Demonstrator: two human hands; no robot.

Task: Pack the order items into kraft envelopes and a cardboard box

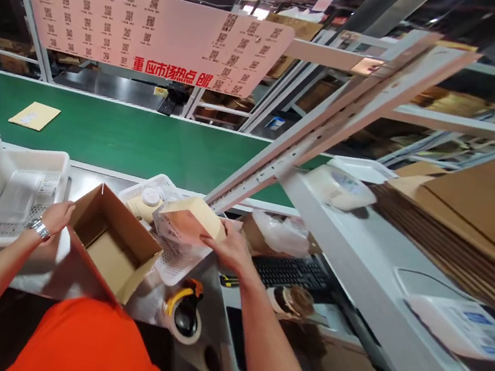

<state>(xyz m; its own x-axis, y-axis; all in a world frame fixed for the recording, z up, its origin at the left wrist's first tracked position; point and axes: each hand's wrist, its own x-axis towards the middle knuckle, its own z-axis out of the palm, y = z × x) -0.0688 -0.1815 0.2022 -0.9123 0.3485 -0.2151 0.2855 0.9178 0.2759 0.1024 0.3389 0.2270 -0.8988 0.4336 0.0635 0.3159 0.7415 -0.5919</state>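
Both forearms reach forward, the left hand (pixel 56 218) and right hand (pixel 228 249) held well apart.

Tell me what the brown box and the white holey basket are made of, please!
The brown box looks like cardboard: matte, papery, with folded flaps. The white holey basket seems to be moulded plastic: smooth, a little shiny, with a neat grid of small holes.
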